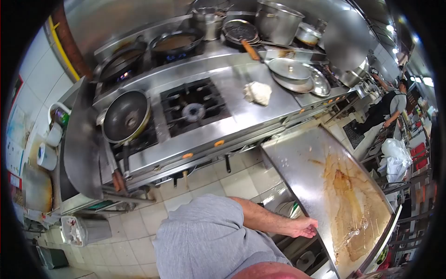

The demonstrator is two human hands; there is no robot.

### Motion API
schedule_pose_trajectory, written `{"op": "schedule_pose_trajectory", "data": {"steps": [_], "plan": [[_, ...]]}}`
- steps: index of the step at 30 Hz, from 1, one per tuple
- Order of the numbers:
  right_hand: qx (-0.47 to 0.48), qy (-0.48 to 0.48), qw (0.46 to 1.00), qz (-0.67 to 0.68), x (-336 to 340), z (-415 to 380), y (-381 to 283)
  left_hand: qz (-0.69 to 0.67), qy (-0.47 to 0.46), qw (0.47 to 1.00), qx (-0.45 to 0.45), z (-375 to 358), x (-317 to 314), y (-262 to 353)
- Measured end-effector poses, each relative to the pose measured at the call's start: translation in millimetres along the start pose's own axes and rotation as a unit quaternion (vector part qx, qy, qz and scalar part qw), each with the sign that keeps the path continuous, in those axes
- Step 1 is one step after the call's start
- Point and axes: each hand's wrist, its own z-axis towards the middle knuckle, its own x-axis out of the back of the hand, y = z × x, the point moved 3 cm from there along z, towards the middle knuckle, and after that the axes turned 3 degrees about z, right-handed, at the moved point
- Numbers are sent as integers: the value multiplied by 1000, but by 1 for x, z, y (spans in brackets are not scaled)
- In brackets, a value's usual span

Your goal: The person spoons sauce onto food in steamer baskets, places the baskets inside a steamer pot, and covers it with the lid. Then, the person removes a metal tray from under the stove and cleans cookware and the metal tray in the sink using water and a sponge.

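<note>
Here, reaching to the stained worktop (299, 160) edge with left hand (304, 228), fingers curled; cannot tell whether grasping, nor right hand's state.

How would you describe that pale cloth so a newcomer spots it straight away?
Find the long steel stove, then its front burner with no pan on it. On the flat steel between that burner and the pot lids lies a crumpled off-white cloth. It is the soft, shapeless one; the lids are round and shiny.
</note>
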Motion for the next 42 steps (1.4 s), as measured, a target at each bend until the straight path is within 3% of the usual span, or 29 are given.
{"op": "schedule_pose_trajectory", "data": {"steps": [6, 9, 14, 18, 20, 22, 23, 25, 33, 35, 36, 37, 39, 40, 41, 42], "plan": [[-12, -77, 996, -37, -2, -105, -11, 57, -2, 992, -113, -180, -12, -19], [11, -131, 991, -30, -11, -129, -13, 87, -4, 982, -167, -232, -4, -38], [50, -230, 972, -9, -47, -178, -18, 109, 84, 940, -313, -341, 26, -61], [107, -255, 958, -81, -96, -199, -2, 116, 176, 904, -372, -425, 48, -94], [62, -333, 941, -27, -121, -252, -19, 122, 211, 888, -391, -469, 56, -109], [89, -330, 939, -29, -151, -250, 7, 114, 260, 852, -440, -516, 57, -124], [107, -319, 941, -27, -161, -267, 4, 115, 260, 849, -445, -535, 62, -131], [86, -393, 915, -36, -174, -320, -17, 128, 292, 817, -481, -575, 75, -142], [127, -415, 899, -56, -222, -472, -55, 85, 342, 771, -530, -703, 142, -176], [103, -451, 885, -52, -230, -504, -57, 213, 365, 760, -494, -735, 152, -178], [94, -451, 886, -55, -235, -518, -58, 319, 464, 715, -414, -755, 153, -180], [87, -448, 888, -55, -238, -530, -61, 316, 464, 716, -415, -769, 156, -186], [79, -439, 893, -63, -235, -549, -66, 582, 571, 410, -409, -791, 146, -204], [66, -450, 889, -53, -236, -557, -71, 624, 562, 232, -490, -791, 132, -207], [53, -461, 885, -42, -234, -563, -73, 623, 562, 237, -490, -789, 123, -202], [34, -488, 872, -33, -232, -568, -75, 661, 539, 150, -500, -788, 105, -193]]}}
